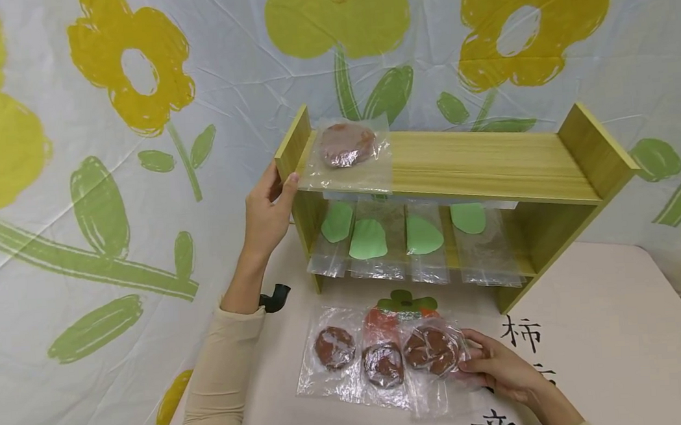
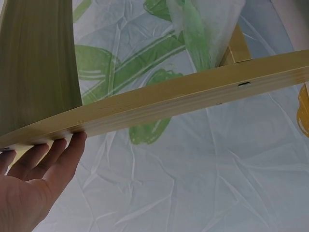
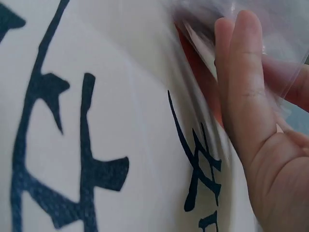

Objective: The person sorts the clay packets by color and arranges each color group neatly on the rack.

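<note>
A two-tier wooden shelf [image 1: 478,162] stands on the table. My left hand [image 1: 266,214] grips its left side panel [image 2: 159,99], thumb at the front edge and fingers against the outer side. Beside that thumb, a clear plastic bag [image 1: 347,146] with a flat, round brownish piece lies on the top board. At the lower right, my right hand [image 1: 502,366] pinches the right edge of another clear bag [image 1: 433,350] holding a flat, round brown piece. Two similar bags, a middle one [image 1: 383,366] and a left one [image 1: 334,348], lie to its left on the tablecloth.
On the lower shelf lie several clear bags [image 1: 424,236] with light green rounded pieces, their ends overhanging the front edge. The pale tablecloth [image 1: 605,326] carries black characters and a printed red fruit. Behind the shelf hangs a flower-printed cloth [image 1: 235,115].
</note>
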The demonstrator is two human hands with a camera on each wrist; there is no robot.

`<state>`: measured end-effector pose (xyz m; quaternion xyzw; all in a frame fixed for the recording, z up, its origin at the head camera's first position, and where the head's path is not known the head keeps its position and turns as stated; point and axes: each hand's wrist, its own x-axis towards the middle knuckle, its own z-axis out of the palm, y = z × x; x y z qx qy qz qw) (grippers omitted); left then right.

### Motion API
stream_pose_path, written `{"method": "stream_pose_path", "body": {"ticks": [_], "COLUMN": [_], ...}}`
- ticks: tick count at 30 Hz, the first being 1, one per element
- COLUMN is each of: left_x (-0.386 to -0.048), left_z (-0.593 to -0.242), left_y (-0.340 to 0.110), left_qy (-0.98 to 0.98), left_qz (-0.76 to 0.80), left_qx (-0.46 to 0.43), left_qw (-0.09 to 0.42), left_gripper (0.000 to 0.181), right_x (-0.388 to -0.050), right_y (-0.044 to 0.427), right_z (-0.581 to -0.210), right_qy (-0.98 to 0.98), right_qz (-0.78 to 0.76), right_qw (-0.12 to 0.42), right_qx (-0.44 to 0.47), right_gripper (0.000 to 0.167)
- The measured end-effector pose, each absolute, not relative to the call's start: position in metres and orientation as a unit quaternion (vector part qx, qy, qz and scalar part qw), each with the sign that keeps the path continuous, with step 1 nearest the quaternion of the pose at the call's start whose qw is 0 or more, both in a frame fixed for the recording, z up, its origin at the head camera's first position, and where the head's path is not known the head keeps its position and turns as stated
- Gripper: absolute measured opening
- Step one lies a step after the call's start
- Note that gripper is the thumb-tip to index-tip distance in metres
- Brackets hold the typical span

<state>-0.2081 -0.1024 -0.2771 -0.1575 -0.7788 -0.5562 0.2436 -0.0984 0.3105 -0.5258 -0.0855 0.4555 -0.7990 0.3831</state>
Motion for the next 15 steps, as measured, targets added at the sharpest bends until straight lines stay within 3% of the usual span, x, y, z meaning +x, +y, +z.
{"method": "stream_pose_path", "body": {"ticks": [15], "left_x": [-0.210], "left_z": [-0.280], "left_y": [-0.103], "left_qy": [-0.780], "left_qz": [-0.555], "left_qx": [-0.152], "left_qw": [0.244], "left_gripper": [0.044], "right_x": [-0.088], "right_y": [0.315], "right_z": [-0.492], "right_qy": [0.497], "right_qz": [-0.781], "right_qw": [0.339], "right_qx": [-0.167], "right_gripper": [0.058]}}
